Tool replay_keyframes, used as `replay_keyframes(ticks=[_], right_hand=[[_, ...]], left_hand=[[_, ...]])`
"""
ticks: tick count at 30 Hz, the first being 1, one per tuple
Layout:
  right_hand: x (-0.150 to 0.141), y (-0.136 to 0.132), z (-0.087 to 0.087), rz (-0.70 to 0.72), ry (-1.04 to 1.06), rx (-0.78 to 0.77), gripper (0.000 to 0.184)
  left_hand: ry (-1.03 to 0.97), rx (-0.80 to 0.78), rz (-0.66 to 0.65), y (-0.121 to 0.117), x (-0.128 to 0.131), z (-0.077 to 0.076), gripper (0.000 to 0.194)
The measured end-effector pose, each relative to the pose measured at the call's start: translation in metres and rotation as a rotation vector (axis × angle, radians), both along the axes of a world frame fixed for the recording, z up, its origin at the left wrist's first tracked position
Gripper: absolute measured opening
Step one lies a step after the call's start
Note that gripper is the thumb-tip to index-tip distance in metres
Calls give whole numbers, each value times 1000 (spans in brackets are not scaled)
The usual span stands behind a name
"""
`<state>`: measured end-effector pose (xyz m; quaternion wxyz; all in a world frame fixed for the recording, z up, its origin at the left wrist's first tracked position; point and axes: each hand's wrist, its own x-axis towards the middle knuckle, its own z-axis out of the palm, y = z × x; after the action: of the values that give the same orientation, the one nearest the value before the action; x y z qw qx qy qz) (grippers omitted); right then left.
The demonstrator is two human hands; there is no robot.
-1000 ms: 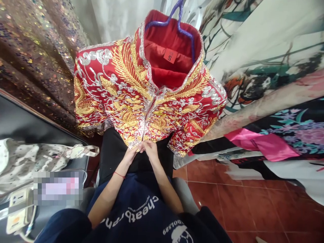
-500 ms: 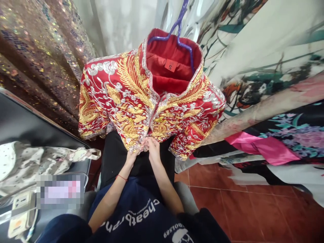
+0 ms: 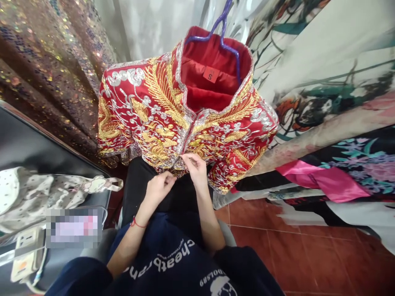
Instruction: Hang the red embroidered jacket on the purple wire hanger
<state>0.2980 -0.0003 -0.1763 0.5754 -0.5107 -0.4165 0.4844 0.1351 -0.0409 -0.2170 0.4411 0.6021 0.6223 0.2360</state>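
Observation:
A red jacket (image 3: 160,111) thick with gold and silver embroidery hangs on a purple hanger (image 3: 222,33), its red lining and a size tag showing at the collar. My right hand (image 3: 194,166) pinches the jacket's bottom hem at the front opening. My left hand (image 3: 159,187) sits just below the hem with its fingers curled in, apart from the fabric, over a black garment (image 3: 138,185) hanging under the jacket. A red string circles my left wrist.
Brown sequinned fabric (image 3: 46,70) hangs at the left, white and floral printed garments (image 3: 324,82) at the right with a pink sash (image 3: 321,181). A dark surface (image 3: 27,148) at the left holds a spotted cloth bag (image 3: 37,193) and a power strip (image 3: 26,255). Red floor tiles (image 3: 308,259) lie below.
My left hand has come off the hem and dropped slightly, closing into a loose fist. My right hand moved up along the front opening, still pinching the jacket's edge.

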Motion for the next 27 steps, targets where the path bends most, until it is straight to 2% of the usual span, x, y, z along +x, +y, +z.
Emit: replay_keyframes(ticks=[3, 5, 10, 16, 21, 27], right_hand=[[-5, -5, 3, -8, 15, -7, 24], [-9, -8, 6, 36, 48, -25, 24], [-19, -15, 13, 106, 128, -62, 29], [-30, -13, 27, 68, 228, -43, 29], [-33, -6, 57, 4, 219, 64, 26], [-31, 5, 93, -23, 151, 204, 24]], left_hand=[[237, 368, 54, 21, 20, 29, 17], [336, 456, 55, 34, 30, 39, 17], [488, 381, -28, 48, 33, 49, 9], [465, 309, 12, 42, 38, 51, 21], [397, 306, 31, 38, 41, 47, 26], [375, 276, 51, 35, 42, 50, 20]])
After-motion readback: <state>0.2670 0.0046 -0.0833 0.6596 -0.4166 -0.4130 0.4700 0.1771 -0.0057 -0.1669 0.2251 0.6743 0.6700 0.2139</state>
